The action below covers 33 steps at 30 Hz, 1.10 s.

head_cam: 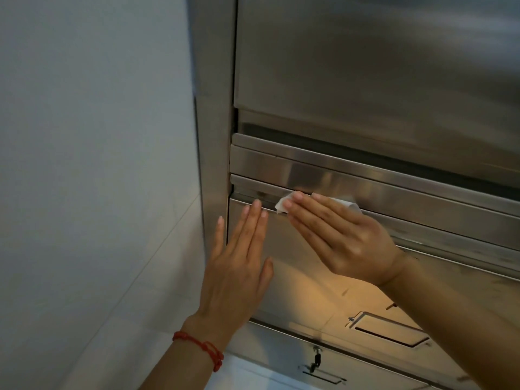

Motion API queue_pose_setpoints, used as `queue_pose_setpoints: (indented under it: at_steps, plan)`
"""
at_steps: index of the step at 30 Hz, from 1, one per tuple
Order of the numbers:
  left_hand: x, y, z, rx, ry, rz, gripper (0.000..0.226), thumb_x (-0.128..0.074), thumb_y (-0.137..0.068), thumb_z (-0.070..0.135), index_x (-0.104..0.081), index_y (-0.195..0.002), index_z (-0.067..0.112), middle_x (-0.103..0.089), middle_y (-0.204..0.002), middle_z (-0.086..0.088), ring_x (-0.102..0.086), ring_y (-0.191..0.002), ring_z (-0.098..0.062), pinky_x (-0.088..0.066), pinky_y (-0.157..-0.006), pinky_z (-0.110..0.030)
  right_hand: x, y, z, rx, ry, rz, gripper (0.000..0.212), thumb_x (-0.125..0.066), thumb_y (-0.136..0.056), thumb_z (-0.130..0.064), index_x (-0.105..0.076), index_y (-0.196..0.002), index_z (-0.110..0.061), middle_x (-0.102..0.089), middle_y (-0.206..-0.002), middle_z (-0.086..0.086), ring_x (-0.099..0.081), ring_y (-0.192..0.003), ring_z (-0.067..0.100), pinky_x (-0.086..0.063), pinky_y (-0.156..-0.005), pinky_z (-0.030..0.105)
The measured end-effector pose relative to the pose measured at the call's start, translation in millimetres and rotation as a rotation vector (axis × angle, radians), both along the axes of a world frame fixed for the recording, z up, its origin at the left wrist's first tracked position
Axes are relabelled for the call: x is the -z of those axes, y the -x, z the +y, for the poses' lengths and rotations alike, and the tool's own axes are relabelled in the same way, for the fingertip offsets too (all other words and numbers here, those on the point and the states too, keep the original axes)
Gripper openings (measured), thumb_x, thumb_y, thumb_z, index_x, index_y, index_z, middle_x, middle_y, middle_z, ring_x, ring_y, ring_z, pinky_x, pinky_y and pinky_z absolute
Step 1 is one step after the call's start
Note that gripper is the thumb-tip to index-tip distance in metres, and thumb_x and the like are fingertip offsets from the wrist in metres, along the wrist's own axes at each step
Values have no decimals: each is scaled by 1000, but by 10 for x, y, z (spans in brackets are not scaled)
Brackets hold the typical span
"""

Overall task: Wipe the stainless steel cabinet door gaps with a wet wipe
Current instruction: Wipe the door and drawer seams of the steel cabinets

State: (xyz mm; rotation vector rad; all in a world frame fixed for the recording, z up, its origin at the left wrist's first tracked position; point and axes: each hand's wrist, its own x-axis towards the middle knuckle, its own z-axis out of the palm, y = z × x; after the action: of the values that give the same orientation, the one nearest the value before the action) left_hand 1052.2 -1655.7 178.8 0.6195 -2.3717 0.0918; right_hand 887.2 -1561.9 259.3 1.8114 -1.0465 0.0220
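Steel door gap (253,192): right hand (337,235) seemingly presses wipe (282,205) there.

Single head-worn view, close up, facing the steel cabinet (365,66) straight on and tilted slightly upward. White wall (92,164) fills 9 o'clock; both forearms enter from 6 o'clock. No second view.

Bare forearms, no sleeves; red cord bracelet (201,348) (perhaps beaded) on left wrist
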Motion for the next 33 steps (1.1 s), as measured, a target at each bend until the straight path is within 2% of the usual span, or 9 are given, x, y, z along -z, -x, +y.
queue_pose_setpoints:
  at_steps: [13, 17, 24, 33]
  plan:
    - [-17, -2, 11, -13, -47, 9, 60, -41, -84, 27, -39, -136, -5, -37, -144, -20, -37, -133, -32, -32, -103, -59, -57, -58, -137, -26, 10, 1, 30, -43, -95, -3, -66, -113, 2, -60, -121, 20, -57, -116, 30, -43, -101, 39]
    - [1, -3, -2, -6, -48, 10, 64, -62, -80, 20, -42, -134, -6, -40, -142, -21, -37, -132, -34, -35, -101, -60, -60, -105, -239, -39, 17, -12, 29, -46, -94, -4, -66, -113, 2, -60, -121, 20, -57, -116, 30, -45, -101, 38]
    - [-11, -3, 0, -1, -74, 12, 58, -43, -86, 25, -40, -136, -4, -40, -143, -19, -37, -133, -32, -38, -101, -57, -75, -130, -286, -56, 36, 5, 29, -46, -94, -4, -66, -114, 2, -60, -122, 20, -56, -117, 30, -44, -101, 39]
    - [7, -1, -36, 6, -44, 20, 58, -42, -86, 25, -38, -136, -3, -41, -142, -19, -37, -133, -29, -36, -103, -55, -103, -218, -410, -65, 57, -7, 28, -46, -95, -4, -68, -111, 1, -61, -120, 19, -57, -116, 30, -44, -101, 38]
